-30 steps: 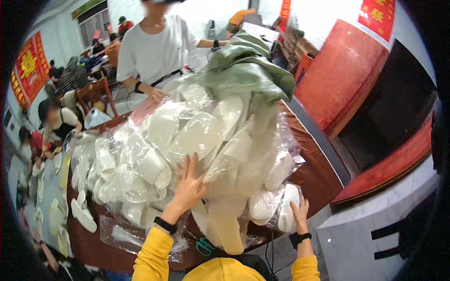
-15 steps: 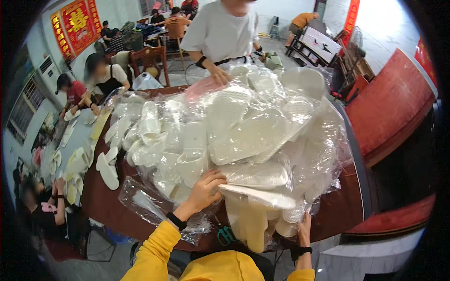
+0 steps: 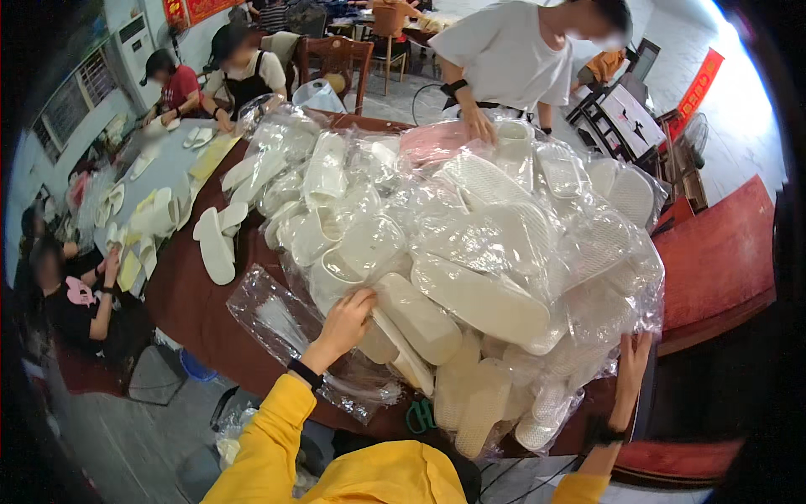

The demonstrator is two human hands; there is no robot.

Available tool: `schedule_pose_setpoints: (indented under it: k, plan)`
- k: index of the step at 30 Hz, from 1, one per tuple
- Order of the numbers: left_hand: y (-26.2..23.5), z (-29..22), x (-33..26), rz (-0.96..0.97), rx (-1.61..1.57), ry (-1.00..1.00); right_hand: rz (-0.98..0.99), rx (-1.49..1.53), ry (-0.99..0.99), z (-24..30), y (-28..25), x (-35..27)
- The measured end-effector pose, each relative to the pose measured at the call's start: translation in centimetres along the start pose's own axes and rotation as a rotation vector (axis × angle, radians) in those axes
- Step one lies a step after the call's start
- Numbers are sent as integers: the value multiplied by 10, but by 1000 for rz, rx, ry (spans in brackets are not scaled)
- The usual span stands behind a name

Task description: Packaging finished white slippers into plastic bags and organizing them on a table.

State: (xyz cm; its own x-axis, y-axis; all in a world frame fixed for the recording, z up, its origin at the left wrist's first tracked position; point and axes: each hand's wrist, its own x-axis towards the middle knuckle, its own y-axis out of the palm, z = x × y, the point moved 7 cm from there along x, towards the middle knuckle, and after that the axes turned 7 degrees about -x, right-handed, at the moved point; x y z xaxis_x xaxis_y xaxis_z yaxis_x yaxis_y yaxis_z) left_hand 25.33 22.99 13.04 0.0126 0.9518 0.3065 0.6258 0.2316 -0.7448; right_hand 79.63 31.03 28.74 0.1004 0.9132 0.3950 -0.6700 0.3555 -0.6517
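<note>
A large heap of white slippers (image 3: 478,311) in clear plastic bags covers the table in front of me. My left hand (image 3: 342,323) is at its near left side, fingers closed on the edge of a bagged slipper (image 3: 401,351) that leans toward me. At the near right edge, my right hand (image 3: 634,365) rests against the plastic of the heap with its fingers stretched out, partly hard to make out. A flat clear bag (image 3: 277,315) holding thin white strips lies left of my left wrist. Green-handled scissors (image 3: 420,416) lie near the table's front edge.
Two loose slippers (image 3: 217,244) lie on the brown tabletop (image 3: 189,311) at the left. Across the heap, a person in a white shirt (image 3: 512,63) has a hand on a pink bundle (image 3: 435,143). More people sit at a grey table (image 3: 172,160) with slippers.
My left hand has moved slightly left, the slippers beside it now slanting downward. My right hand has shifted right and up along the heap's edge. The view has turned.
</note>
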Motion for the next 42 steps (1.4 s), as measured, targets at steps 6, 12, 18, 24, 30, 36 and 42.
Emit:
schedule_pose_setpoints:
  k: [6, 12, 18, 24, 30, 36, 42]
  plan:
    - [-30, 3, -80, -70, -114, -110, 288, 146, 424, 8, 95, 73]
    - [-6, 48, -167, 86, 38, -380, 422, 144, 240, 18, 166, 61]
    - [18, 65, -188, 218, 96, -383, 304, 61, 301, 28, 212, 4]
    - [27, 72, -192, 251, 77, -377, 753, 331, -24, 58, 303, -76]
    - [11, 72, -188, 312, 85, -435, 1190, 447, -305, 201, 427, -100]
    - [10, 84, -167, 308, 62, -324, 1205, 49, -421, 275, 398, -74]
    - [4, 142, -195, 117, -408, -583, 601, 153, -272, 270, 160, -29]
